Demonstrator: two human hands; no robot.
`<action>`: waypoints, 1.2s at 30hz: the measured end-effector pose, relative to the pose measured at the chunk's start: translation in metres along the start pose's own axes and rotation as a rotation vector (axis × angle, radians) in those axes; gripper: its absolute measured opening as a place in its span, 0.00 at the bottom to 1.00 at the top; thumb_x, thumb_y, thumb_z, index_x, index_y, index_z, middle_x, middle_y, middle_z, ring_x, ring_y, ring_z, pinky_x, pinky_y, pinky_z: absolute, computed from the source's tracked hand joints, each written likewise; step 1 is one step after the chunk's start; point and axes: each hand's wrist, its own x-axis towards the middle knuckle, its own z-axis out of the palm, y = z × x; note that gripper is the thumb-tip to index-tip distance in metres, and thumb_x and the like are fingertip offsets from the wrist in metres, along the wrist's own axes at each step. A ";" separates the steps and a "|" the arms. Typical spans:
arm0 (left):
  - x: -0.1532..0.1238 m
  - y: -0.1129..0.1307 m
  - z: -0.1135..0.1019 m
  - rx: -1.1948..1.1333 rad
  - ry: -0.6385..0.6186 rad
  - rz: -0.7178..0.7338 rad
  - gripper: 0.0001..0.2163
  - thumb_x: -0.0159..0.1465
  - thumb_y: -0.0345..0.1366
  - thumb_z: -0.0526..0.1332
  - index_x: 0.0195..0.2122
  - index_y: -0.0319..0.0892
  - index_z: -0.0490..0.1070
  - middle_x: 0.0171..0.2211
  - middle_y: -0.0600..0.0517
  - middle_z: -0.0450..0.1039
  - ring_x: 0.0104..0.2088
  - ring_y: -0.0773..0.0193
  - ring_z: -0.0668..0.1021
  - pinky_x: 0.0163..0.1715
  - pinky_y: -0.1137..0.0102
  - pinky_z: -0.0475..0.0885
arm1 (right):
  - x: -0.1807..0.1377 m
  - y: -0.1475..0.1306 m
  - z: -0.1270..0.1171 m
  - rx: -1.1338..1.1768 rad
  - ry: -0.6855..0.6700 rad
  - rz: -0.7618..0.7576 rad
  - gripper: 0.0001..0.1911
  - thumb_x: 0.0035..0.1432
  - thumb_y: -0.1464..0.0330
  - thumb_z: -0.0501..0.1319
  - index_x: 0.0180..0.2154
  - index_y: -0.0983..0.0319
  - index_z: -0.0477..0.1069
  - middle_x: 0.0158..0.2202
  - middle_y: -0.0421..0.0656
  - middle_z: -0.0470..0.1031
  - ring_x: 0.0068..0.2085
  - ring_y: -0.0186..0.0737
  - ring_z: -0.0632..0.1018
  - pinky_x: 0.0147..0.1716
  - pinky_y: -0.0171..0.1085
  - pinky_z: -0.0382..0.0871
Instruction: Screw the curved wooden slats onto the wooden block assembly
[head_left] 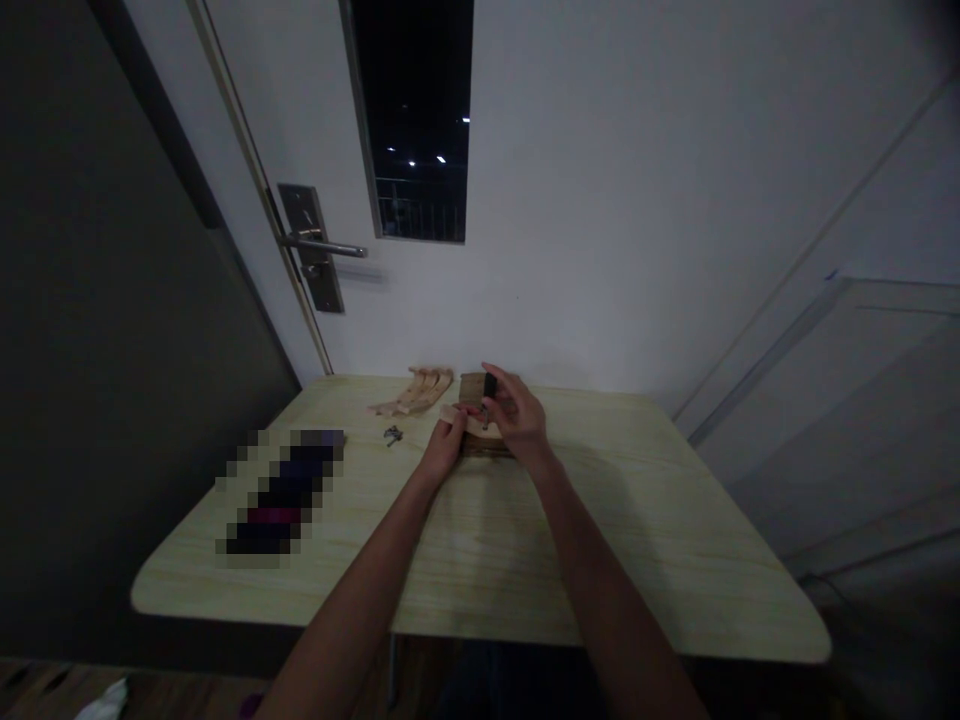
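My left hand (pixel 445 447) pinches the end of a pale wooden strip (pixel 459 415) that lies across a darker wooden block (pixel 474 392) at the far middle of the table (pixel 480 540). My right hand (pixel 520 419) is closed round a small black tool (pixel 489 388), held upright with its tip down on the strip. Both hands are close together over the wooden pieces.
A bundle of curved pale wooden slats (pixel 416 391) lies to the left of the block. Small dark screws (pixel 393 434) sit nearby on the tabletop. A blurred dark object (pixel 281 492) lies at the table's left. A door with a metal handle (pixel 324 245) stands behind.
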 end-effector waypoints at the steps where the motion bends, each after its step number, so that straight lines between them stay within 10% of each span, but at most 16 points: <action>1: 0.000 -0.001 0.000 -0.002 -0.001 -0.001 0.23 0.62 0.57 0.53 0.37 0.40 0.72 0.38 0.48 0.77 0.42 0.58 0.75 0.48 0.66 0.68 | 0.000 -0.001 -0.001 -0.026 -0.005 -0.014 0.21 0.62 0.58 0.59 0.56 0.53 0.69 0.53 0.44 0.75 0.43 0.41 0.78 0.42 0.40 0.77; 36: -0.001 0.006 0.002 -0.051 0.009 -0.052 0.22 0.59 0.57 0.55 0.33 0.41 0.71 0.34 0.49 0.76 0.40 0.58 0.74 0.45 0.67 0.67 | -0.001 -0.003 0.000 0.094 -0.033 0.043 0.21 0.63 0.60 0.56 0.56 0.54 0.67 0.51 0.45 0.76 0.45 0.42 0.80 0.38 0.38 0.79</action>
